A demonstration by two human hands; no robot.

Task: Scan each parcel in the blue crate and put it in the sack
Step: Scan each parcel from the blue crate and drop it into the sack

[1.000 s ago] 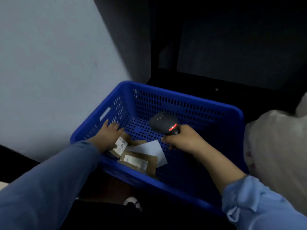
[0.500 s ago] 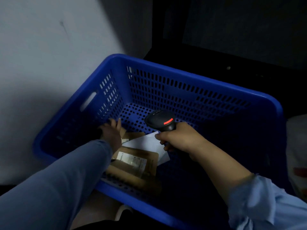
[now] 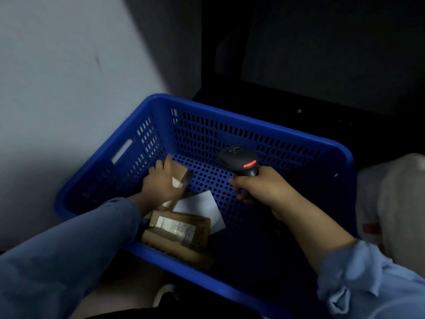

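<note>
Parcel [image 3: 181, 174], a small brown cardboard box with a white label, is at nine o'clock in the perforated plastic blue crate [image 3: 230, 114], grasped in the fingers of the left hand [image 3: 161, 184]. Best turn its label toward the smooth black scanner [image 3: 239, 160] at its three o'clock, clenched in the right hand [image 3: 264, 189]; the soft sack [image 3: 395, 203] slumps beyond.

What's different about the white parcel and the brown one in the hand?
The white parcel lies flat in the crate; the brown parcel is held in the left hand. The white parcel looks plain; the brown parcel shows a white patch. Both are inside the crate.
</note>
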